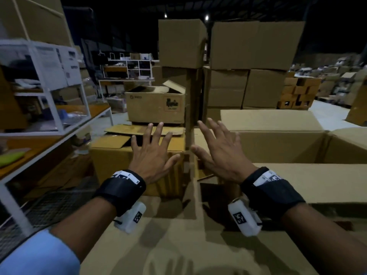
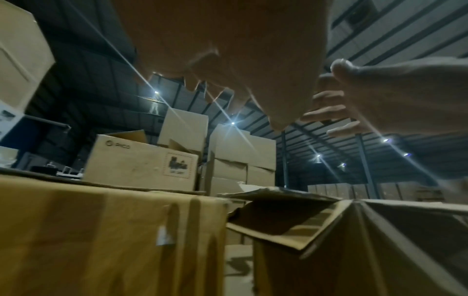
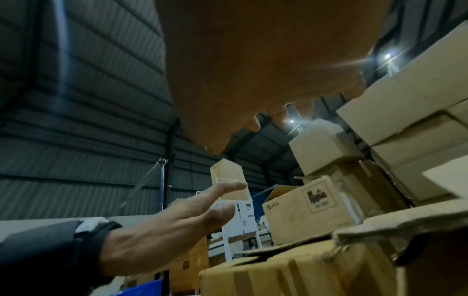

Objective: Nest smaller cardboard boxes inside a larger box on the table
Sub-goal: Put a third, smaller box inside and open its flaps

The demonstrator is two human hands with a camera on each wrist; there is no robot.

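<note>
Both my hands hover with fingers spread and hold nothing. My left hand [image 1: 153, 151] is above a yellowish closed carton [image 1: 111, 155]. My right hand [image 1: 218, 153] is at the left edge of a large open cardboard box [image 1: 278, 143], whose flaps fold outward. Beyond my left hand, a smaller open box with a printed stamp [image 1: 156, 105] sits on flattened cardboard atop the yellowish carton. The left wrist view shows my left palm [image 2: 228, 50] from below, the right hand [image 2: 380, 96] beside it and the stamped box [image 2: 142, 164]. The right wrist view shows my right palm [image 3: 253, 60] and left hand [image 3: 177, 216].
A white metal shelf unit [image 1: 49, 108] with papers and bags stands at the left, wire mesh below it. Tall stacks of closed cartons [image 1: 248, 56] rise right behind the boxes. A wide cardboard flap [image 1: 178, 245] lies under my forearms. More cartons fill the far right.
</note>
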